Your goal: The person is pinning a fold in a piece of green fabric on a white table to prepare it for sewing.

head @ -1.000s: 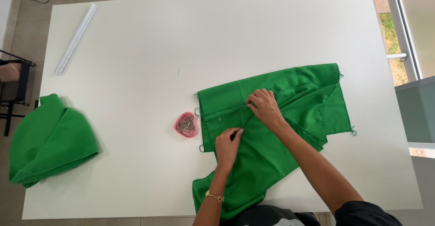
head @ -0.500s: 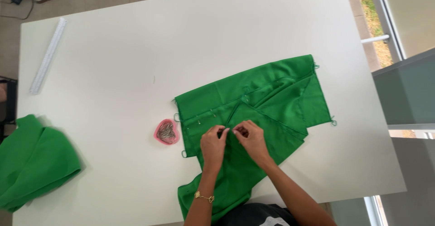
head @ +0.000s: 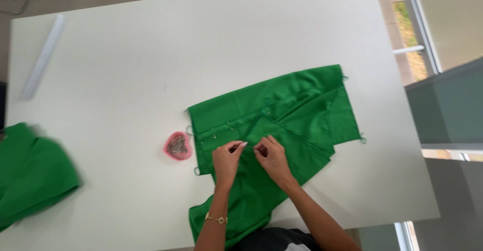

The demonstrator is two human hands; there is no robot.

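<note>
A green fabric piece [head: 297, 110] lies folded on the white table [head: 151, 70], its lower end hanging over the near edge. Small pins show along its left fold. My left hand [head: 226, 161], with a gold bracelet on the wrist, pinches the fabric near the fold. My right hand [head: 273, 158] sits close beside it, fingertips almost touching the left ones and pinching the same spot. Whether a pin is between the fingers is too small to tell. A pink heart-shaped dish [head: 177, 146] of pins stands just left of the fabric.
A second bundle of green fabric [head: 30, 178] lies at the table's left edge. A long white ruler-like strip [head: 43, 56] rests at the far left corner. A window and a grey ledge [head: 448, 105] run along the right side.
My right hand came down from higher on the fabric and met my left hand at the fold. The view shifted left across the table.
</note>
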